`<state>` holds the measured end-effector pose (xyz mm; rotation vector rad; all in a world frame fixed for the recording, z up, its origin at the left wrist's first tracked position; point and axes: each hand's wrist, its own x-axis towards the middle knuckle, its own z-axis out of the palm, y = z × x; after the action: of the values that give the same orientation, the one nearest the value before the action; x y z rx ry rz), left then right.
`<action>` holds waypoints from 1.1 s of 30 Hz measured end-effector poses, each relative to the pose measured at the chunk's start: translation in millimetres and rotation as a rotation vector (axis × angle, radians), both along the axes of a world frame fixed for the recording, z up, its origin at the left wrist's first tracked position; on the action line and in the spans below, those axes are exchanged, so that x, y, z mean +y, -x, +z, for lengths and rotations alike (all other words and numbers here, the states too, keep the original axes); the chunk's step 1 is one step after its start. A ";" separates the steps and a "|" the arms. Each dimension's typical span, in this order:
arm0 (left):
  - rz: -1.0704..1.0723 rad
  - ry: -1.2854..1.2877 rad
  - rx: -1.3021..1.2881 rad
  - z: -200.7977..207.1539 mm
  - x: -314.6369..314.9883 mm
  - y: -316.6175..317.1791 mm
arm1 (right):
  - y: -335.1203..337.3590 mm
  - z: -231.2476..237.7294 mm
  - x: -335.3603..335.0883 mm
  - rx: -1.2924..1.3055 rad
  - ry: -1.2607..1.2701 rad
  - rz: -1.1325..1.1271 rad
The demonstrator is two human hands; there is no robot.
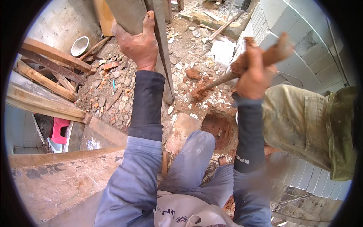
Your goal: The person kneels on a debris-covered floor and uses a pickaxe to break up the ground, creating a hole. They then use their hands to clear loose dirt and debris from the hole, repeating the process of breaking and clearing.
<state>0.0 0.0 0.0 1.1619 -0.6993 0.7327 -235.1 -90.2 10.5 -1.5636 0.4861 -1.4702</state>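
Right fingers (255,56) are curled round the tool (224,79), and it looks pretty rough: stubby reddish-brown handle (279,51), thin shaft, red dirt (199,93) at its end, just past the hole (220,130). Left fingers (149,22) are against a board (128,15), can't tell how tightly.

A soil-caked tool (223,80) slants over rubble (181,68), right of a long grey-brown board (129,16).

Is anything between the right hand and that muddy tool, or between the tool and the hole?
Nothing visible: the right hand grips the tool directly, and only loose, chip-strewn dirt lies between its caked end and the hole.
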 end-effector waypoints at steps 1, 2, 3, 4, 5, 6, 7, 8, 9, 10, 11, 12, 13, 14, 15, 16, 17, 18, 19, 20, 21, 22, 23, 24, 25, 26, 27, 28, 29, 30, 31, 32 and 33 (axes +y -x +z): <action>0.046 0.007 -0.001 3.2 -2.1 1.6 | 7.1 18.9 7.5 -0.003 0.061 -0.004; 0.093 0.013 -0.004 4.0 -2.8 1.3 | 14.9 35.6 15.8 -0.001 0.114 -0.002; 0.085 0.205 -0.141 38.9 -28.9 -10.0 | 29.2 54.5 20.3 -0.095 0.192 -0.028; 0.096 0.162 -0.125 22.6 -20.2 -8.3 | 28.6 51.4 31.9 -0.198 0.233 -0.024; 0.105 0.118 -0.110 7.3 -12.2 -6.4 | 42.5 44.3 40.1 -0.206 0.204 -0.035; 0.149 0.024 -0.091 -6.2 4.9 -7.8 | 51.9 39.7 53.4 -0.182 0.142 -0.008; 0.136 0.006 -0.069 -10.1 8.4 -10.0 | 64.6 38.4 65.1 -0.193 0.123 0.017; 0.124 -0.011 -0.049 -14.1 11.9 -13.5 | 78.7 38.0 78.6 -0.184 0.074 0.047; 0.101 -0.004 -0.041 -13.4 8.7 -16.3 | 93.5 39.8 90.1 -0.181 0.041 0.081; 0.123 0.020 -0.048 -15.7 7.4 -16.8 | 105.8 37.6 99.5 -0.172 -0.005 0.118; 0.136 0.038 -0.080 -18.2 6.4 -18.1 | 116.6 35.8 108.5 -0.167 -0.051 0.152; 0.149 0.052 -0.106 -21.7 6.3 -17.4 | 125.6 35.3 115.7 -0.160 -0.097 0.185; 0.162 0.080 -0.135 -10.8 -0.4 -11.1 | 135.1 38.6 124.5 -0.147 -0.142 0.217; 0.111 0.049 -0.181 -1.0 -4.7 -4.7 | 138.6 41.7 123.4 -0.141 -0.167 0.241; 0.110 0.060 -0.170 5.5 -3.7 -1.7 | 145.5 43.6 126.4 -0.145 -0.188 0.259; 0.109 0.070 -0.160 9.8 -2.3 -1.1 | 154.4 42.2 128.2 -0.148 -0.203 0.278; 0.108 0.081 -0.151 12.4 0.0 -2.5 | 165.0 41.0 129.2 -0.158 -0.213 0.304; 0.152 -0.011 -0.148 8.4 3.4 -6.4 | 177.6 40.0 130.1 -0.151 -0.221 0.320; 0.169 -0.009 -0.099 4.2 1.9 -7.1 | 187.8 40.7 131.7 -0.146 -0.228 0.335; 0.188 -0.007 -0.050 1.3 -0.6 -7.5 | 194.4 42.5 134.8 -0.158 -0.216 0.323; 0.210 -0.009 -0.006 -1.7 -2.3 -4.8 | 200.1 42.5 137.8 -0.172 -0.208 0.315; 0.138 0.063 -0.023 -3.5 -3.8 -0.6 | 207.3 41.9 140.5 -0.166 -0.189 0.279; 0.190 0.017 -0.047 -4.9 -4.1 -0.9 | 214.2 41.8 142.6 -0.160 -0.170 0.246; 0.242 -0.031 -0.080 -5.4 -3.0 -7.6 | 217.3 40.3 143.2 -0.186 -0.137 0.209; 0.292 -0.077 -0.105 -8.3 -2.2 -16.7 | 221.7 40.9 143.0 -0.204 -0.102 0.171; 0.262 -0.224 -0.056 -17.3 1.7 -39.4 | 227.4 42.2 143.1 -0.142 -0.081 0.129; 0.264 -0.244 -0.075 -24.4 1.9 -52.8 | 231.3 40.2 139.5 -0.142 -0.074 0.125; 0.269 -0.261 -0.096 -28.5 2.2 -62.7 | 235.0 39.0 134.9 -0.143 -0.064 0.124; 0.277 -0.259 -0.111 -29.1 1.5 -74.8 | 237.3 37.5 130.7 -0.145 -0.055 0.124; 0.281 -0.258 -0.120 -33.0 -0.3 -84.7 | 238.9 35.4 127.4 -0.137 -0.053 0.107; 0.287 -0.259 -0.128 -32.3 -0.6 -86.7 | 240.0 32.0 123.3 -0.131 -0.053 0.092; 0.176 -0.188 -0.076 -30.8 0.0 -89.4 | 240.7 28.1 118.6 -0.126 -0.055 0.078; 0.057 -0.116 -0.011 -29.4 -1.5 -80.2 | 240.8 23.8 115.6 -0.132 -0.053 0.048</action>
<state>80.2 -1.5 -29.4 1.2886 -0.7280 0.7544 -475.9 25.4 34.3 -1.4171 0.4048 -1.5005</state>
